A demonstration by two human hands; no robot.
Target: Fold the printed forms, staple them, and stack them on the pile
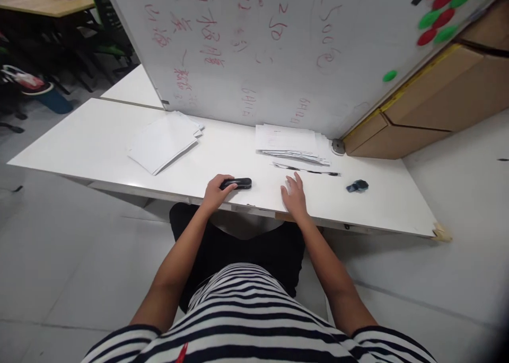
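My left hand is wrapped round one end of a black stapler, which lies on the white desk near its front edge. My right hand rests on the desk to the right of the stapler, fingers apart and holding nothing. Just beyond its fingertips is a thin black-and-white strip, perhaps a pen. Behind that lies a stack of printed papers. A second stack of white sheets sits further left, its edges uneven.
A whiteboard with red writing and red and green magnets stands along the desk's back. Cardboard boxes are at the right rear. A dark watch-like object and a small grey round item lie on the right side.
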